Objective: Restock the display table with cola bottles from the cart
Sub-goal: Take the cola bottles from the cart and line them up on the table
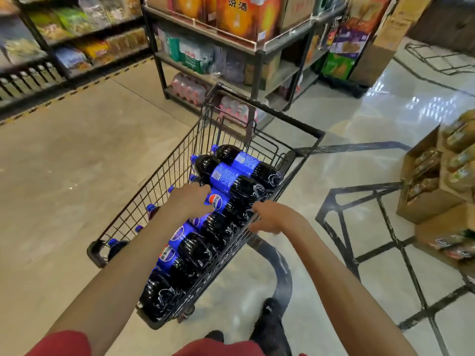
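- Shelving of dark metal point(257, 51) stands at twelve o'clock, stacked with orange cartons point(246, 16) and shrink-wrapped drinks point(189, 87).
- Next, the black wire shopping cart point(159, 186) runs from centre toward seven o'clock, packed with dark plastic cola bottles with blue labels and caps point(231, 173), all lying on their sides.
- At three o'clock, open brown cardboard boxes point(421, 201) hold greenish bottles point(460, 138); we see no display table for certain.
- Our left hand point(191, 201) curls over the logo-up bottle point(218, 202), mid-row.
- Our right hand point(270, 218) meets the cart's rim at five o'clock, by that bottle's base; blur hides whether it grips.
- We judge we are picking up a bottle; next, lift it clear of its neighbours and the rim.
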A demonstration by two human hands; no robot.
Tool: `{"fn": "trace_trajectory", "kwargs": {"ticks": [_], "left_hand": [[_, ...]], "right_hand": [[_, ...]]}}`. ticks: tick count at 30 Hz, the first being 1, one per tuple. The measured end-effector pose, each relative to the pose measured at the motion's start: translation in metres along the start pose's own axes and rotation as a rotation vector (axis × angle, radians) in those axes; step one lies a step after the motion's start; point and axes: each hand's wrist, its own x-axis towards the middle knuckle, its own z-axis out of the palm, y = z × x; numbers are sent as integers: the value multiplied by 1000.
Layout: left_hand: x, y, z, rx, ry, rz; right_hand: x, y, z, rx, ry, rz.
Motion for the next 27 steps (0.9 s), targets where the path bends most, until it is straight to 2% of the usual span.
{"fn": "trace_trajectory", "kwargs": {"ticks": [8,16,23,27], "left_hand": [[69,31,-4,-178,-46,-219],[105,50,-7,-387,4,-395],[140,35,-4,-443,-22,-506],[173,20,9,-640,-36,-541]], "right_hand": [[72,58,-49,-109,-37,-171],[136,78,-81,-191,-71,-351],[189,69,-85,-269,-147,-373],[215,61,-85,-235,-151,-386]]}}
